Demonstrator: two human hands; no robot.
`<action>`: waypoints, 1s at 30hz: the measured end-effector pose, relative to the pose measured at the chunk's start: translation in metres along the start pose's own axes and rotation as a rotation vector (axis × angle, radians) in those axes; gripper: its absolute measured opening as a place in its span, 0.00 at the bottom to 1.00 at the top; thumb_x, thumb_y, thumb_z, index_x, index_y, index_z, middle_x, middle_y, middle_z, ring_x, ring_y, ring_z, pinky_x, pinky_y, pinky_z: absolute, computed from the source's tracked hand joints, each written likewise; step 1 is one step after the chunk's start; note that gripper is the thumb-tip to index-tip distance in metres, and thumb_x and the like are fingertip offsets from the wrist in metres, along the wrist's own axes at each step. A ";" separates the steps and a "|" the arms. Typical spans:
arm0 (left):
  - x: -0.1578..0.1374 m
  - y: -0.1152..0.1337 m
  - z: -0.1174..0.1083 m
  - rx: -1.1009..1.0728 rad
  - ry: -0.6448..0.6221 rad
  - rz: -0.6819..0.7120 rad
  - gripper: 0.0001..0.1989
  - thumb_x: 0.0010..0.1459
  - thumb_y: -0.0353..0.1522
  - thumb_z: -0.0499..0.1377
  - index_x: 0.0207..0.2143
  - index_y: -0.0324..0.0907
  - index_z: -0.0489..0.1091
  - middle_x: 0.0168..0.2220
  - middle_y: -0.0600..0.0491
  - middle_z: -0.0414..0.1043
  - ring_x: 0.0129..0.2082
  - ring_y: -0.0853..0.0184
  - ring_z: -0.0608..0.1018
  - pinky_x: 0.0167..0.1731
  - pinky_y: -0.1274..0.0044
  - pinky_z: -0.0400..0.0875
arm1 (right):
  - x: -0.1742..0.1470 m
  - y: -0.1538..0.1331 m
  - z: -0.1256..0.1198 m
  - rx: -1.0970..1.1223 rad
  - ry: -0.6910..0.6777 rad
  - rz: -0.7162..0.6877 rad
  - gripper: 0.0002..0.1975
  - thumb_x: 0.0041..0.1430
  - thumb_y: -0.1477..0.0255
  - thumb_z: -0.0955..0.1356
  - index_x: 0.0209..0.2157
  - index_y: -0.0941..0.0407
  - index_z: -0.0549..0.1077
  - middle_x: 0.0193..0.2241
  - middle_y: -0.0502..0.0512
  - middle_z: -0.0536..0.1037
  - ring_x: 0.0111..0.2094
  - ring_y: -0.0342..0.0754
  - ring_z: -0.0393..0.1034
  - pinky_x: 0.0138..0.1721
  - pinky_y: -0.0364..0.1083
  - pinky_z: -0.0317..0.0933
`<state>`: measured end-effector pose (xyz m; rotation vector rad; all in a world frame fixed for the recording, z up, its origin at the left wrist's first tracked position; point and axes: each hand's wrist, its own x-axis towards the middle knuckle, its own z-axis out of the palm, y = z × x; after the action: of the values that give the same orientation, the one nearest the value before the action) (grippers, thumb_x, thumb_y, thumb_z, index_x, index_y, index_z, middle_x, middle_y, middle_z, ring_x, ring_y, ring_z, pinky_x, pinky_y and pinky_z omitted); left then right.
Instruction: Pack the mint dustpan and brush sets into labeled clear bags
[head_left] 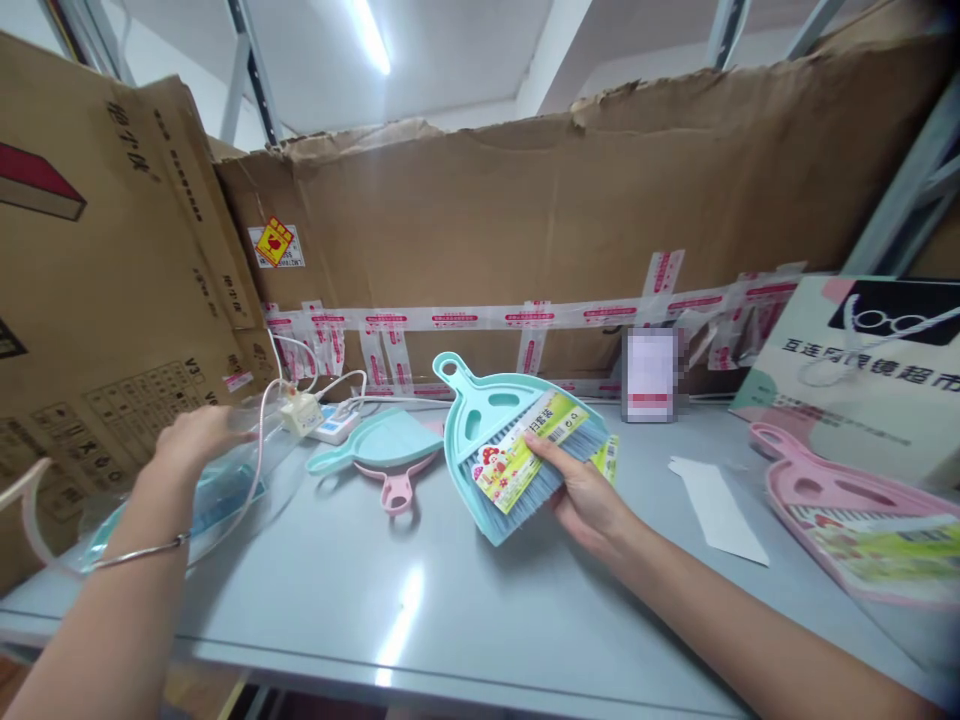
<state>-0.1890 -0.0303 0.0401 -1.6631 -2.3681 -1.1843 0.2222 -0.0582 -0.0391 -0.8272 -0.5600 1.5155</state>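
A smooth grey-blue tabletop (315, 620) fills the foreground, reflecting a streak of light. Over its middle, the right hand (589, 500) grips a mint-green dustpan-and-brush set (491, 405), thumb on the front, the other fingers mostly hidden. The pan is tilted, its looped handle pointing up and left; rounded openings sit below the handle, and grey-blue bristles fill the wide end. A yellow-green label (510, 465) with red-capped mushrooms and Chinese characters runs diagonally over the bristles. On the other side, the left hand (187, 437) is at clear plastic wrapping around blue-green contents; I cannot tell whether its fingers grip anything. A pink dustpan set (817, 475) lies at the far right, near a white paper strip (724, 515). Farther back, a mint handled piece (390, 440) overlaps a pink one, near a white power strip (335, 425). Behind everything stands taped cardboard (480, 230).
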 end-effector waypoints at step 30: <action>-0.146 0.124 0.079 0.508 -0.324 0.988 0.13 0.54 0.35 0.56 0.42 0.40 0.70 0.42 0.45 0.71 0.41 0.55 0.72 0.36 0.67 0.67 | 0.004 -0.059 -0.030 -0.145 -0.046 0.070 0.16 0.50 0.75 0.70 0.43 0.57 0.71 0.36 0.57 0.80 0.34 0.50 0.75 0.36 0.48 0.72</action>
<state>0.0065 -0.0829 -0.0066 -2.3964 -1.3397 -0.1414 0.2825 -0.0510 -0.0132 -0.9336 -0.6877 1.5745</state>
